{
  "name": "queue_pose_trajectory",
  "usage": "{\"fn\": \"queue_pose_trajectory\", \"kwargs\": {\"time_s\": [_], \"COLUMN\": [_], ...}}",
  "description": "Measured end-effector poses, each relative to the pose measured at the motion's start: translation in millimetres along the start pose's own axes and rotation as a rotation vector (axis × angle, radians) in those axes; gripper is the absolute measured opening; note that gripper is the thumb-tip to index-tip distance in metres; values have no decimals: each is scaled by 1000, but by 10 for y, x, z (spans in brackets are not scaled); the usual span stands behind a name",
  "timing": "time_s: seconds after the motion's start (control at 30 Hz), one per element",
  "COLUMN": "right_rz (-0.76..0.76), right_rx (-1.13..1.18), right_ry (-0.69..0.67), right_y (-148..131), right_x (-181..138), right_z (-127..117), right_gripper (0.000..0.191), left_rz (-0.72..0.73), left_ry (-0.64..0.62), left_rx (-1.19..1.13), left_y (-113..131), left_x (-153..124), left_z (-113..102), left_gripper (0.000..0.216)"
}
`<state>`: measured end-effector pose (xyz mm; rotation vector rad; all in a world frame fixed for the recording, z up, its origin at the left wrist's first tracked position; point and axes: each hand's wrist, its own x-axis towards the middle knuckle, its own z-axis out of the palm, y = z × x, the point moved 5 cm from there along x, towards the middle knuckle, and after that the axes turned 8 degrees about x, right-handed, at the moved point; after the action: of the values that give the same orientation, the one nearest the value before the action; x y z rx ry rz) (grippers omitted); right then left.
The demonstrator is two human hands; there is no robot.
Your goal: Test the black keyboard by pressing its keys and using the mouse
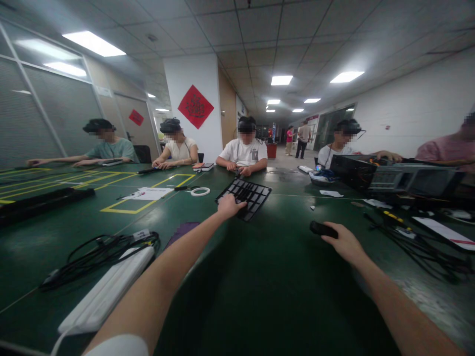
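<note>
My left hand (229, 205) reaches far forward and grips the near left corner of a black grid-shaped tray (248, 195) that lies on the green table (267, 277). My right hand (343, 242) is stretched out to the right of it, fingers closed round a small black oblong object (322, 229) held just above the table. A purple patch (184, 230) lies on the table beside my left forearm.
A white power strip (106, 291) and a tangle of black cables (100, 252) lie at the near left. A white tape ring (200, 191) and papers (148, 194) sit inside yellow floor-tape marks. Black equipment (393, 180) and tools (397, 220) crowd the right. Several people sit across the table.
</note>
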<state>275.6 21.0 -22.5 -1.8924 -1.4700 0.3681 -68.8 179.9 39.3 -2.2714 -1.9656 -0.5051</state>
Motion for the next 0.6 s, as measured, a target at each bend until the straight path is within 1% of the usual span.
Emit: {"fn": "queue_pose_trajectory", "kwargs": {"time_s": [0.07, 0.13, 0.2, 0.23, 0.3, 0.4, 0.53, 0.6], "right_rz": [-72, -134, -166, -175, -186, -223, -306, -311], "right_rx": [176, 360, 524, 582, 637, 610, 572, 598], "right_ry": [-28, -76, -137, -162, -198, -216, -245, -272], "right_y": [-176, -344, -474, -520, -578, -614, -627, -601], "right_x": [-54, -121, -186, -213, -248, -254, -245, -249], "right_z": [78, 152, 202, 214, 217, 208, 249, 297], "right_gripper": [51, 50, 47, 46, 43, 42, 41, 40], "left_rz": [140, 280, 400, 442, 484, 499, 517, 539], "left_ry": [22, 20, 3, -11, -38, -57, -76, -92], "left_rx": [-189, -386, -562, -641, -771, -884, -936, -929], "left_y": [427, 803, 1080, 1173, 1270, 1270, 1197, 1178], "left_x": [-235, -500, -744, -842, -976, -1051, -1055, -1061], "left_z": [39, 98, 172, 213, 289, 358, 368, 353], "left_gripper": [51, 51, 51, 50, 48, 45, 43, 43]}}
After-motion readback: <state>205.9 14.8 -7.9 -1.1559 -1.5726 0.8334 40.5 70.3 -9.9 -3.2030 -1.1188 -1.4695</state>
